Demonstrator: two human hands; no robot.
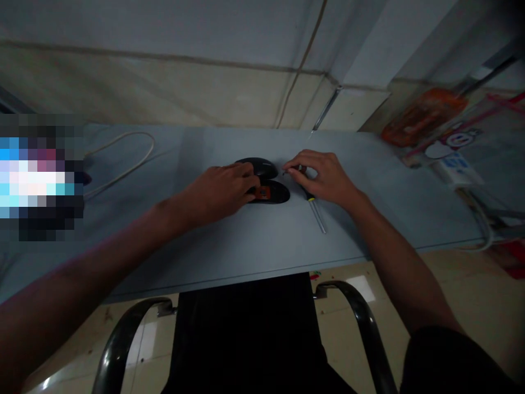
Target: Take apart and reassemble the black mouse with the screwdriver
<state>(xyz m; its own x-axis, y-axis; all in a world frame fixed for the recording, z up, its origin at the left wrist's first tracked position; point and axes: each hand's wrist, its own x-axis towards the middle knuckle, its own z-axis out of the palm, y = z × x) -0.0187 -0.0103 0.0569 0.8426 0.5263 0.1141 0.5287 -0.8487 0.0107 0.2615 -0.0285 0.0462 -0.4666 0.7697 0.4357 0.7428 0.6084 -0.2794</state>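
Two black rounded parts of a computer mouse lie on the grey table. The glossy upper shell (264,167) is farther back; the opened base (279,192), with an orange circuit board inside, is nearer. My left hand (223,189) has its fingers closed on the left end of the base. Just right of the parts, my right hand (322,174) pinches something small and dark, too small to name, between thumb and forefinger. A screwdriver (318,216) lies below that hand, its shaft toward the table's front and its dark handle partly hidden by the hand.
A pale cable (151,148) loops at the table's left, beside a pixelated area. At the right stand an orange object (424,116), a white box (459,168) and cables. The wall runs along the back; a chair's armrests (369,323) flank the front edge.
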